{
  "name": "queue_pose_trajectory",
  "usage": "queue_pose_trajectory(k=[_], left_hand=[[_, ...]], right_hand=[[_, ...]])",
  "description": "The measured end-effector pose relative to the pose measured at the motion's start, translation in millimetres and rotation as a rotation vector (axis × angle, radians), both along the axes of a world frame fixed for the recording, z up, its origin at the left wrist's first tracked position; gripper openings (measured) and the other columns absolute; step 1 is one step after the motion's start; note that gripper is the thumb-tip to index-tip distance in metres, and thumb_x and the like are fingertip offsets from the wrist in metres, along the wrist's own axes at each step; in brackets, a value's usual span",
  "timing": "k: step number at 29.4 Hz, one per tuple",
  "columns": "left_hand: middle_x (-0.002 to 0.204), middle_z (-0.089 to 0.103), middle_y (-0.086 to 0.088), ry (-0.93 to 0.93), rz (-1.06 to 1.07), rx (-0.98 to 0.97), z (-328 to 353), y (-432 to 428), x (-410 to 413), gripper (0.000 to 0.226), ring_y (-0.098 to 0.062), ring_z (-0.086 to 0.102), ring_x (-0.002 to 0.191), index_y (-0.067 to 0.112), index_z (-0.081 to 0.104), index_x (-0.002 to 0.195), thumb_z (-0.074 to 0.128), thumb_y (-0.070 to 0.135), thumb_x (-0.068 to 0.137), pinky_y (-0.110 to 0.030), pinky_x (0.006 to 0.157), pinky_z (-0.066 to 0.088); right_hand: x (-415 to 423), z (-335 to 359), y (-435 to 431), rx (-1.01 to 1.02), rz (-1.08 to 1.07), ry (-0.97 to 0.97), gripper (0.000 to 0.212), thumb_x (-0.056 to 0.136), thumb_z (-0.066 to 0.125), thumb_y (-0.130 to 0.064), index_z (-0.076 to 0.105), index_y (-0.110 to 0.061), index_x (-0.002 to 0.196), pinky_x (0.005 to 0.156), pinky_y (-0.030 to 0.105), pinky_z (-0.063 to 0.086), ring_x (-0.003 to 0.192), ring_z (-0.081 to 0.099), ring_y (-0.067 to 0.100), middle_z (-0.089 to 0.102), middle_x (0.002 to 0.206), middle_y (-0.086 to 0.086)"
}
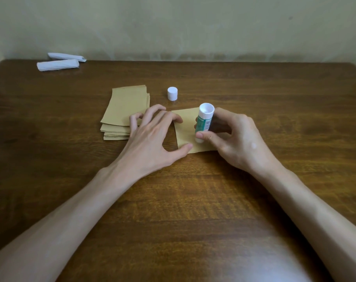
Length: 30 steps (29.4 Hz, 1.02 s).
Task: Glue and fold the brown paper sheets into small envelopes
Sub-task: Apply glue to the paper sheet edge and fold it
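Note:
A single brown paper sheet (186,129) lies flat on the wooden table (193,200) near the middle. My left hand (152,137) rests spread on it, with a fingertip on its far left corner and the thumb on its near left corner. My right hand (234,137) grips an uncapped green-and-white glue stick (204,121), held tip down against the sheet. A stack of brown paper sheets (124,110) sits just left of my left hand. The glue stick's white cap (172,93) stands upright behind the sheet.
Two white rolled paper bundles (59,62) lie at the table's far left corner by the pale wall (173,27). The table's far edge meets that wall.

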<state>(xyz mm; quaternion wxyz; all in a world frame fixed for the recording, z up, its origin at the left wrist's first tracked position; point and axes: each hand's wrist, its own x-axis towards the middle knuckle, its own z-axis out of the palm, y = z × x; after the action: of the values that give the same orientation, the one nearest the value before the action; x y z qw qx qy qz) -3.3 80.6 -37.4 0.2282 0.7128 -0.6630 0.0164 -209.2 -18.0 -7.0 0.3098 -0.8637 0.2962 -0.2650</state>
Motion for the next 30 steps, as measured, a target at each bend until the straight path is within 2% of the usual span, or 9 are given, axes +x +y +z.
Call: queue_pose_trajectory(k=[4, 7, 10, 14, 18, 22, 26, 28, 30], left_hand=[[0.138, 0.054, 0.015, -0.005, 0.0, -0.004, -0.2, 0.4, -0.9, 0.061, -0.009, 0.028, 0.147, 0.034, 0.052, 0.129, 0.052, 0.076, 0.084, -0.04, 0.109, 0.019], [0.138, 0.053, 0.015, 0.004, -0.001, -0.001, 0.0, 0.4, -0.6, 0.062, -0.008, 0.027, 0.147, 0.035, 0.052, 0.13, 0.052, 0.076, 0.084, -0.037, 0.108, 0.017], [0.139, 0.052, 0.015, 0.005, -0.002, 0.008, 1.1, 0.4, -0.2, 0.064, -0.008, 0.026, 0.147, 0.035, 0.052, 0.13, 0.049, 0.079, 0.083, -0.035, 0.107, 0.015], [0.139, 0.053, 0.014, 0.011, -0.001, 0.004, 1.6, 0.5, -0.6, 0.063, -0.008, 0.026, 0.147, 0.035, 0.052, 0.13, 0.051, 0.078, 0.083, -0.038, 0.109, 0.017], [0.14, 0.052, 0.014, 0.014, 0.0, 0.008, 2.2, 1.0, -1.0, 0.061, -0.008, 0.027, 0.147, 0.036, 0.051, 0.13, 0.055, 0.077, 0.086, -0.04, 0.111, 0.017], [0.136, 0.052, 0.015, 0.021, -0.002, 0.016, 1.8, 1.1, -1.0, 0.063, -0.006, 0.03, 0.144, 0.037, 0.051, 0.13, 0.049, 0.079, 0.083, -0.037, 0.11, 0.016], [0.134, 0.051, 0.017, 0.018, -0.002, 0.011, 1.1, 1.4, -0.2, 0.059, -0.004, 0.03, 0.142, 0.037, 0.05, 0.13, 0.055, 0.077, 0.086, -0.031, 0.106, 0.012], [0.134, 0.051, 0.018, 0.013, -0.001, 0.005, 0.6, 1.3, 0.0, 0.058, -0.004, 0.03, 0.142, 0.037, 0.05, 0.13, 0.058, 0.075, 0.087, -0.03, 0.106, 0.011], [0.133, 0.051, 0.018, 0.014, -0.005, 0.002, 0.1, 1.3, 0.2, 0.058, -0.004, 0.031, 0.142, 0.036, 0.051, 0.129, 0.058, 0.075, 0.087, -0.031, 0.106, 0.012]], right_hand=[[-0.5, 0.7, 0.3, 0.026, -0.051, -0.017, 0.036, 0.086, 0.082, -0.042, 0.07, -0.023, 0.114, 0.088, 0.016, 0.057, 0.102, 0.072, -0.003, 0.077, 0.107, -0.012], [-1.8, 1.9, 0.0, 0.032, -0.045, 0.012, 0.03, 0.092, 0.08, -0.032, 0.071, -0.02, 0.118, 0.094, 0.015, 0.055, 0.108, 0.069, -0.004, 0.077, 0.111, -0.014], [-4.9, 2.6, -0.6, 0.052, -0.019, 0.062, 0.021, 0.098, 0.073, -0.019, 0.07, -0.021, 0.118, 0.102, 0.021, 0.054, 0.115, 0.067, -0.004, 0.075, 0.114, -0.019], [-7.4, 2.4, 0.2, 0.015, -0.034, 0.083, 0.022, 0.098, 0.073, -0.02, 0.068, -0.024, 0.119, 0.099, 0.022, 0.055, 0.115, 0.067, 0.0, 0.074, 0.114, -0.018], [-10.9, 2.4, 0.4, 0.011, -0.069, 0.083, 0.023, 0.097, 0.074, -0.023, 0.066, -0.027, 0.118, 0.093, 0.009, 0.05, 0.112, 0.067, 0.003, 0.074, 0.113, -0.017], [-14.0, 3.9, 0.5, 0.004, -0.101, 0.094, 0.024, 0.098, 0.073, -0.022, 0.065, -0.026, 0.12, 0.095, 0.019, 0.054, 0.111, 0.068, 0.008, 0.074, 0.112, -0.013], [-16.9, 5.7, 0.1, 0.006, -0.13, 0.104, 0.022, 0.098, 0.073, -0.022, 0.064, -0.027, 0.117, 0.098, 0.032, 0.056, 0.112, 0.069, 0.012, 0.075, 0.112, -0.012], [-18.1, 6.4, -0.6, 0.003, -0.14, 0.109, 0.021, 0.098, 0.073, -0.021, 0.064, -0.026, 0.117, 0.098, 0.032, 0.056, 0.112, 0.069, 0.012, 0.075, 0.112, -0.012], [-19.3, 6.5, -1.6, 0.003, -0.148, 0.117, 0.021, 0.098, 0.073, -0.022, 0.065, -0.026, 0.117, 0.095, 0.024, 0.055, 0.113, 0.068, 0.011, 0.075, 0.113, -0.012]])
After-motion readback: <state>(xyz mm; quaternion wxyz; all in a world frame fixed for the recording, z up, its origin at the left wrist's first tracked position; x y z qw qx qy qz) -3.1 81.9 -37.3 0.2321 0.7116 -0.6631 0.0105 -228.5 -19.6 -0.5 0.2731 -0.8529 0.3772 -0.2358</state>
